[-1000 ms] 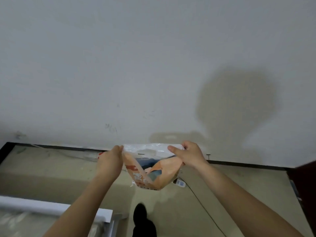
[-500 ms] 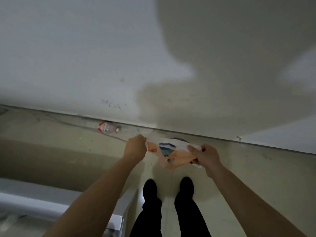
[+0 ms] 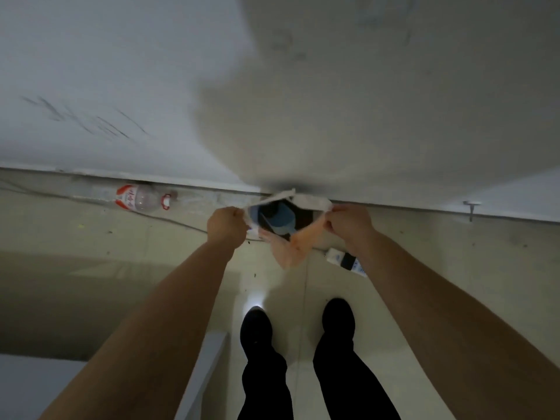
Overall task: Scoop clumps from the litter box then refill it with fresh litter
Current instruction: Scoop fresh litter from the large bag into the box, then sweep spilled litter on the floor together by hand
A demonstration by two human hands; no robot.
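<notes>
Fingers [image 3: 240, 212] of the left hand [image 3: 227, 226] are curled and clamped on the left edge of the litter bag [image 3: 291, 250]. The right hand [image 3: 348, 223] pinches the opposite edge, its fingers closed on the plastic. The bag hangs in the air between the two hands, touching both, above the floor [image 3: 454, 268] and close to the foot of the wall [image 3: 121, 56].

Its mouth is pulled wide, and that opening's long axis runs left to right from one hand to the other. The mouth faces up toward the camera, so the dark inside shows. The orange and white body sags below the hands, with its lower end reaching toward the person's feet. Inside the opening sits a blue scoop [image 3: 280, 221]; blur hides which way its handle points.

A clear plastic bottle [image 3: 139, 200] with a red label lies on its side along the wall base, left of the left hand and well apart from it, with its red cap toward the bag. A small white and blue pack [image 3: 336, 256] lies on the floor just below the right wrist. Two black shoes [image 3: 256, 327] stand on the floor under the arms, and a white ledge [image 3: 206, 359] shows at the lower left.
</notes>
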